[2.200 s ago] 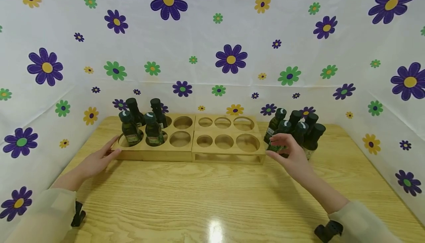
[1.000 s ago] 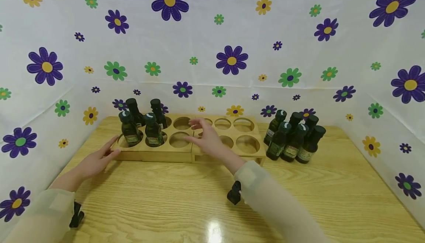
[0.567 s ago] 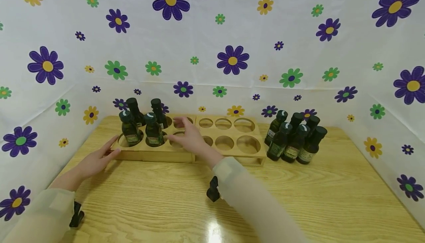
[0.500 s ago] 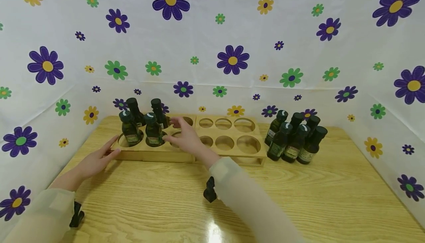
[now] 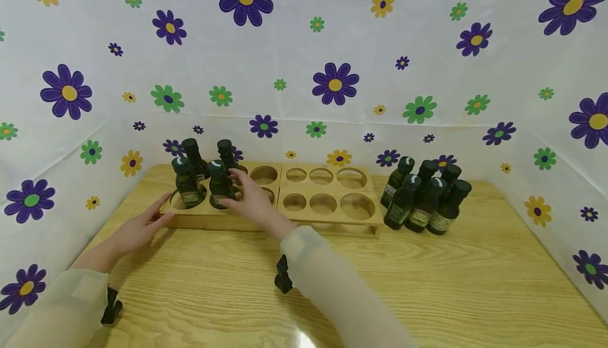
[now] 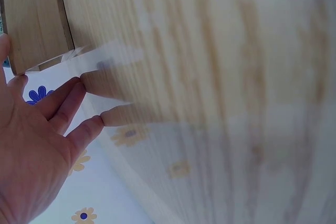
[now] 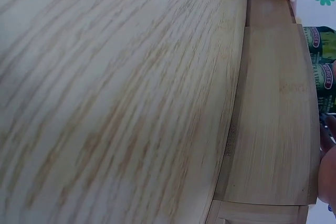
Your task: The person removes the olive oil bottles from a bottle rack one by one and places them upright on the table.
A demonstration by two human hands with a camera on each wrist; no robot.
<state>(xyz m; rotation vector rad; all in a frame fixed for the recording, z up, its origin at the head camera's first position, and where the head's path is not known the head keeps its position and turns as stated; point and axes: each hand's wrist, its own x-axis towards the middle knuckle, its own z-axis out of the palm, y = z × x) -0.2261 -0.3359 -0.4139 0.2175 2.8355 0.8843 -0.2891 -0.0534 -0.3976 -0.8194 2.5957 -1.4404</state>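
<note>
My right hand [image 5: 252,200] is at the front bottle in the second column of the wooden rack [image 5: 256,221]. Its thumb lies across the front of this dark green olive oil bottle [image 5: 219,181], and its fingers curve round the far side. In the right wrist view, part of the hand [image 7: 328,174] shows at the right edge, beside the bottle's label [image 7: 325,77]. My left hand [image 5: 138,232] rests at the rack's left end, fingers extended along the side and thumb at the front corner. Another front bottle [image 5: 187,181] and two rear bottles [image 5: 195,158] stand in the rack's left holes.
A second wooden rack [image 5: 332,226] with round holes adjoins the first on its right. Several dark bottles [image 5: 420,205] stand grouped on the table [image 5: 451,274] to the right. A white flowered cloth [image 5: 294,47] hangs behind and at both sides.
My right hand has moved left from the bottle group on the right, across the racks, to the second front bottle, and now spans it. My left hand stays at the rack's end.
</note>
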